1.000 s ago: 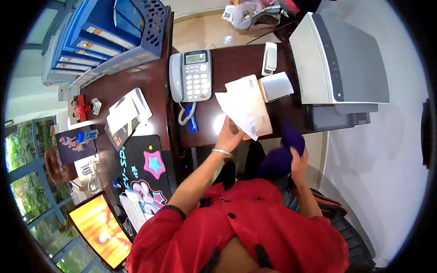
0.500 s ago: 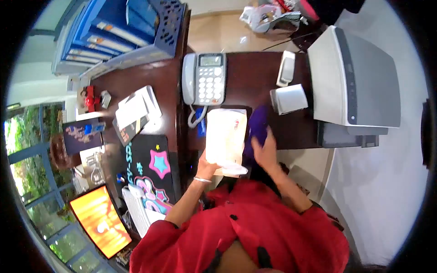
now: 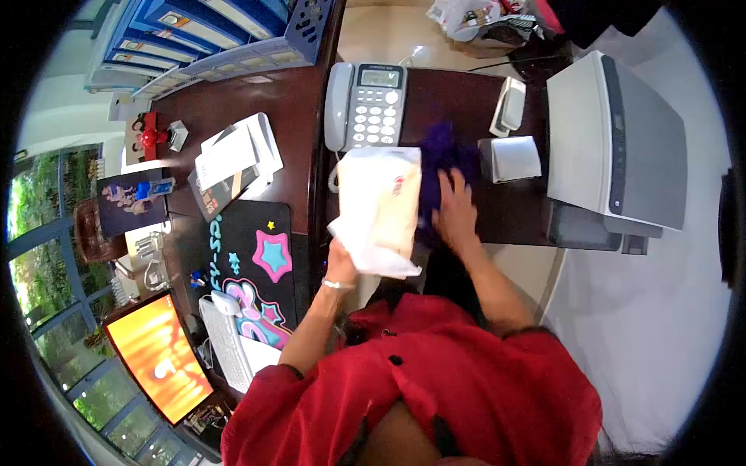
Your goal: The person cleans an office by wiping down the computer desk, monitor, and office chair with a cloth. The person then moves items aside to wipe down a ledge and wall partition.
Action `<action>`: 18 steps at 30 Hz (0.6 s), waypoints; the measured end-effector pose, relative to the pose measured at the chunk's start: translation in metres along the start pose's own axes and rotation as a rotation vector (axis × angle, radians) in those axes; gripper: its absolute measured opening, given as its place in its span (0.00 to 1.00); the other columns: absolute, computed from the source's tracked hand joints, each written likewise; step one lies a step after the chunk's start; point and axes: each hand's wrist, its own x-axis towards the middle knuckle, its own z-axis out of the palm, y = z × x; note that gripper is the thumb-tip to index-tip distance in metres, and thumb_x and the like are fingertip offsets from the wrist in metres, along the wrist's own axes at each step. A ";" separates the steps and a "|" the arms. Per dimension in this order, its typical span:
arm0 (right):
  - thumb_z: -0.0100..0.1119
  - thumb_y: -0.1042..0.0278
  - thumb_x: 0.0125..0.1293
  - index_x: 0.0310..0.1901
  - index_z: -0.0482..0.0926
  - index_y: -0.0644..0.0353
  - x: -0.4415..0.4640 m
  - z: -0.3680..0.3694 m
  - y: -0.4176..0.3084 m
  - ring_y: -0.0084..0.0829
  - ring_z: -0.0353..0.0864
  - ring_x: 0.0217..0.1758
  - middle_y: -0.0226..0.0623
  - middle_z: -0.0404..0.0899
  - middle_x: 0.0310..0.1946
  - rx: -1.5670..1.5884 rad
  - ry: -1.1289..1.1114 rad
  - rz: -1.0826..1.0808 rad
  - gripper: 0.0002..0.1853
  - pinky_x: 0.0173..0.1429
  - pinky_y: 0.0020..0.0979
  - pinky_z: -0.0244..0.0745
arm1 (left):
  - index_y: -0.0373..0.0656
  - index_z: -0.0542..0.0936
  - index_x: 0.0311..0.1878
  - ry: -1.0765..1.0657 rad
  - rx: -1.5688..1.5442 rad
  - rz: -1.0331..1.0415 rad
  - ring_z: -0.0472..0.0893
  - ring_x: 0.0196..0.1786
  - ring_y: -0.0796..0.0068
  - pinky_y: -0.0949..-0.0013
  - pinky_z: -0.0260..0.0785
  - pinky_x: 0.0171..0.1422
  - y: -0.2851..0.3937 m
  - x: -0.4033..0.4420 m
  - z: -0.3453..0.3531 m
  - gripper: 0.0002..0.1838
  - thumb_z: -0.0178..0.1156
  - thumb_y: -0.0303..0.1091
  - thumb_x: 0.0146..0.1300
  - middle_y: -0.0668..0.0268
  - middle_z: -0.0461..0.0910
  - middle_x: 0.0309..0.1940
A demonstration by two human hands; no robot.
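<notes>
My left hand [image 3: 340,266] is closed on the lower left edge of a soft pack of tissues [image 3: 381,206], cream and white with a small red mark. The pack is lifted above the desk edge, just below the telephone [image 3: 371,109], and its loose wrapper end hangs at the bottom. My right hand [image 3: 457,216] presses and grips a purple cloth [image 3: 449,155] against the dark desktop, right of the pack. The cloth is bunched and smeared by motion, and part of it lies under my fingers.
Right of the cloth are a small white paper stack [image 3: 514,158], a white stapler-like object [image 3: 509,106] and a large printer [image 3: 622,132]. To the left lie papers [image 3: 233,159], a mouse mat [image 3: 272,233], a keyboard [image 3: 225,342] and a monitor [image 3: 159,357]. Blue binders [image 3: 210,31] stand behind.
The tissue pack has risen and tilted in my left hand. My right hand and the purple cloth have moved up the desk, away from my body. The camera view has shifted slightly.
</notes>
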 end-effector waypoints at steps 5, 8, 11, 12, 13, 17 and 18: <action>0.66 0.77 0.46 0.70 0.58 0.60 -0.097 -0.012 0.083 0.56 0.58 0.70 0.54 0.54 0.69 0.026 0.083 0.234 0.45 0.67 0.46 0.66 | 0.35 0.77 0.53 -0.082 -0.090 -0.143 0.79 0.44 0.78 0.73 0.73 0.49 0.014 0.052 0.058 0.27 0.70 0.22 0.45 0.67 0.82 0.43; 0.62 0.79 0.50 0.71 0.58 0.58 -0.112 -0.023 0.139 0.54 0.62 0.69 0.52 0.56 0.69 0.045 0.219 0.376 0.42 0.65 0.44 0.68 | 0.33 0.75 0.53 -0.029 0.104 -0.101 0.80 0.45 0.69 0.66 0.73 0.51 0.001 0.069 0.075 0.30 0.73 0.29 0.44 0.61 0.81 0.44; 0.58 0.79 0.54 0.70 0.61 0.56 -0.104 -0.030 0.167 0.51 0.68 0.66 0.52 0.60 0.68 0.063 0.276 0.474 0.38 0.65 0.42 0.69 | 0.28 0.61 0.66 0.207 0.519 0.149 0.67 0.63 0.48 0.55 0.56 0.70 0.022 0.060 0.079 0.41 0.68 0.30 0.49 0.44 0.66 0.61; 0.57 0.79 0.54 0.69 0.62 0.57 -0.099 -0.029 0.171 0.50 0.68 0.66 0.52 0.62 0.67 0.255 0.365 0.358 0.38 0.66 0.41 0.68 | 0.27 0.61 0.66 0.228 0.626 0.395 0.64 0.64 0.45 0.54 0.53 0.71 0.041 0.048 0.076 0.40 0.65 0.27 0.49 0.43 0.65 0.62; 0.57 0.80 0.54 0.69 0.63 0.58 -0.092 -0.029 0.174 0.50 0.68 0.67 0.52 0.64 0.66 0.447 0.455 0.241 0.37 0.67 0.41 0.67 | 0.26 0.60 0.66 0.242 0.728 0.646 0.62 0.66 0.42 0.52 0.50 0.73 0.058 0.041 0.074 0.39 0.63 0.25 0.49 0.42 0.64 0.62; 0.57 0.82 0.51 0.69 0.61 0.61 -0.044 -0.045 0.129 0.49 0.65 0.69 0.50 0.66 0.67 0.587 0.736 0.162 0.39 0.72 0.41 0.58 | 0.30 0.57 0.68 -0.107 0.719 0.910 0.63 0.68 0.45 0.52 0.50 0.75 0.131 0.040 0.120 0.44 0.66 0.25 0.47 0.43 0.62 0.65; 0.57 0.82 0.51 0.70 0.60 0.61 -0.028 -0.045 0.122 0.50 0.64 0.70 0.50 0.65 0.67 0.600 0.746 0.156 0.40 0.73 0.41 0.57 | 0.34 0.58 0.69 -0.264 0.708 0.913 0.60 0.69 0.45 0.51 0.50 0.75 0.153 0.049 0.146 0.47 0.70 0.28 0.44 0.45 0.61 0.66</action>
